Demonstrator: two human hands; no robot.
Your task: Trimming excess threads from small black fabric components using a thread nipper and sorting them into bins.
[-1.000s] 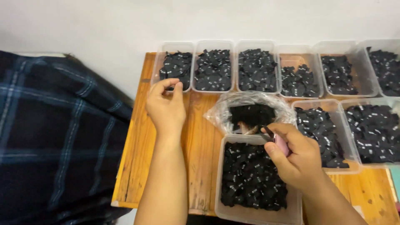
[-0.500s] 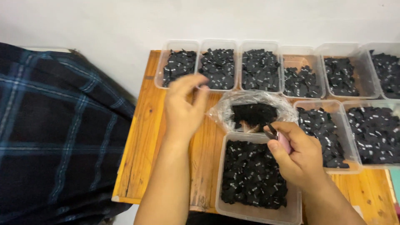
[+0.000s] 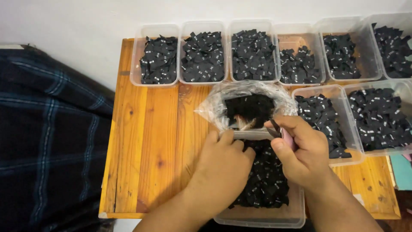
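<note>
My left hand (image 3: 223,163) rests on the far rim of a clear plastic tub (image 3: 262,217) full of small black fabric labels (image 3: 266,180), fingers curled over the edge. My right hand (image 3: 300,150) grips a small pink-handled cutter (image 3: 286,138) with dark blades, held over the same tub. Just beyond both hands lies an open clear plastic bag (image 3: 214,111) with more black labels (image 3: 251,107) inside.
Several clear tubs of black labels line the back of the wooden table (image 3: 150,141), such as the far-left tub (image 3: 158,60); two more (image 3: 339,124) stand to the right. A dark plaid cloth (image 3: 47,137) lies left of the table. A white wall is behind.
My left hand came back from the far-left tub at the rear and dropped onto the near tub's rim. My right hand stayed over the tub with the cutter.
</note>
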